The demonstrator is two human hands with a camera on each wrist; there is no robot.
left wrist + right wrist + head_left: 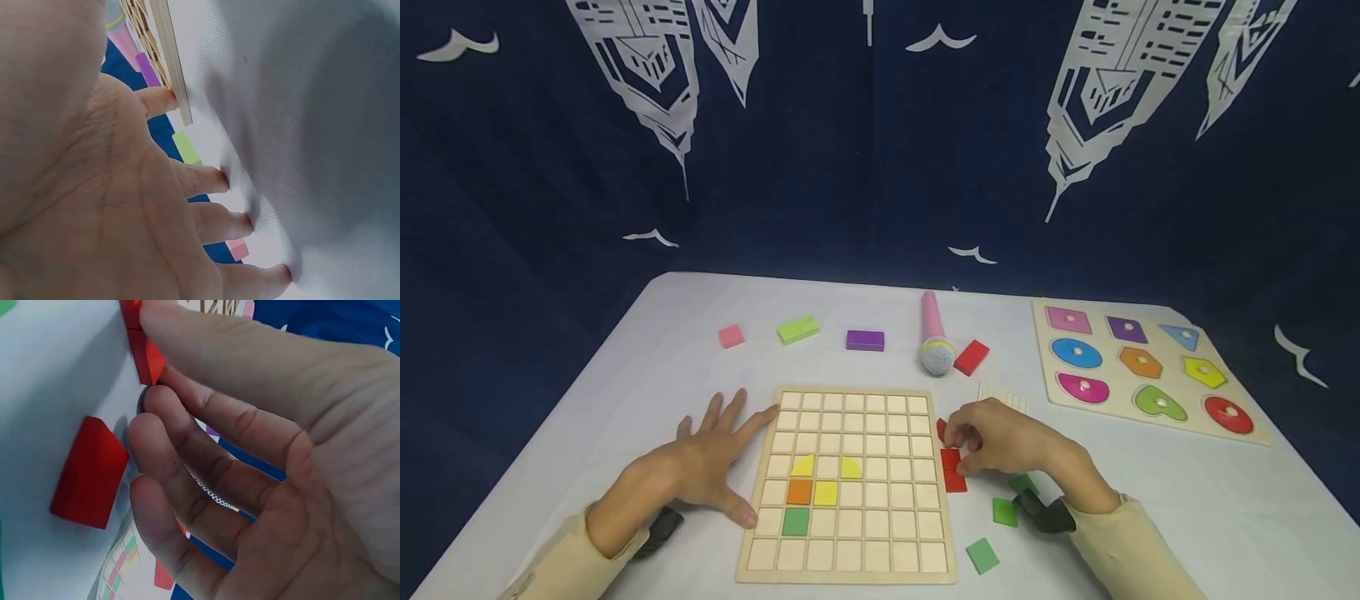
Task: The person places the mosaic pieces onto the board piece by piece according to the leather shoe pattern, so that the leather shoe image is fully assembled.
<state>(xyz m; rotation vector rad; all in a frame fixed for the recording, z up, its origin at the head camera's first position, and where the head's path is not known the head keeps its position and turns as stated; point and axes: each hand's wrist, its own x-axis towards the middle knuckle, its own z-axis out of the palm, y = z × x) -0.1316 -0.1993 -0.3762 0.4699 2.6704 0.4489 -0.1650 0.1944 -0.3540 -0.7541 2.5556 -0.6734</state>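
A wooden grid board (842, 575) lies flat, with an orange square tile (800, 492), a green square tile (795, 522), a yellow square tile (826, 493) and two rounded yellow tiles (851, 468) in its cells. My left hand (700, 462) is spread on the table, forefinger and thumb against the board's left edge. At its right edge, my right hand (1007, 437) hovers over red tiles (953, 480), loosely bent, thumb tip at a red square. In the right wrist view its forefinger tip meets a red tile (149, 359); another red piece (90, 475) lies under the palm.
Green tiles (982, 556) lie near the right sleeve. Behind the board are a pink block (731, 336), a lime block (797, 330), a purple block (865, 340), a toy microphone (937, 354) and a red block (972, 357). A shape puzzle (1120, 383) sits far right.
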